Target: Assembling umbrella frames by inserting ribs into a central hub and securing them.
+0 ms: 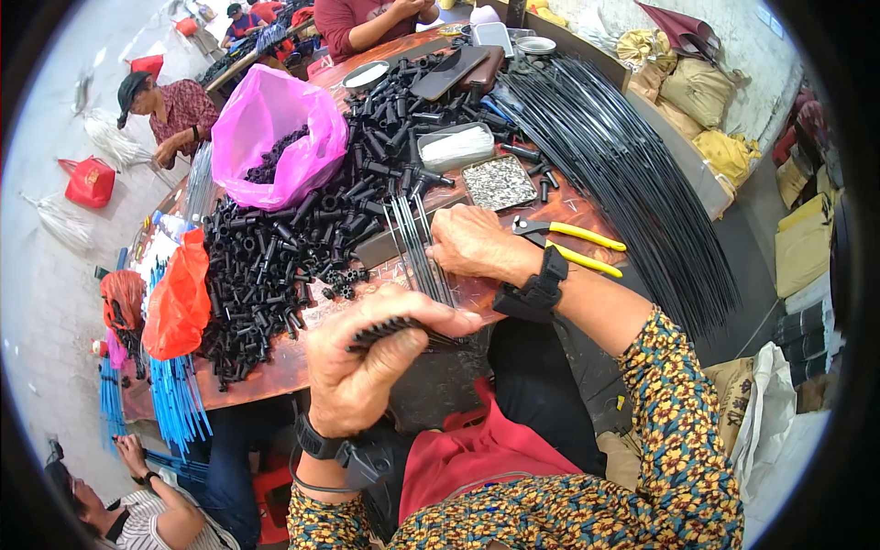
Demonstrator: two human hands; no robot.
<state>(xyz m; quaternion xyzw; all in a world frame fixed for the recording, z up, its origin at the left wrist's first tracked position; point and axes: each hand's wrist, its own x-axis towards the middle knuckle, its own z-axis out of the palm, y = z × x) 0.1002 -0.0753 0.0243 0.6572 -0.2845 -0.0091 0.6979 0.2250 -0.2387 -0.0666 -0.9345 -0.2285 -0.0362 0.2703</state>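
My left hand (pixel 367 357) is closed round a black ridged piece (pixel 385 332), mostly hidden by the fingers. One of its fingers stretches right, across the lower part of several thin grey rods (pixel 420 243) lying side by side at the table's near edge. Beside the rods' right side, my right hand (pixel 475 240) has curled fingers; what they pinch, if anything, is too small to make out. Cutting pliers with yellow handles (pixel 587 247) lie just right of that hand. Beyond it sits a shallow tray (pixel 500 181) of small metallic bits.
Black plastic tubular parts (pixel 266 266) cover the table's left and middle. A pink bag (pixel 275 137) holds more. Long black rods (pixel 623 174) fan along the right. A clear box (pixel 456 147) holds white slivers. A red bag (pixel 176 298) hangs over blue rods (pixel 179 399). Other people sit around.
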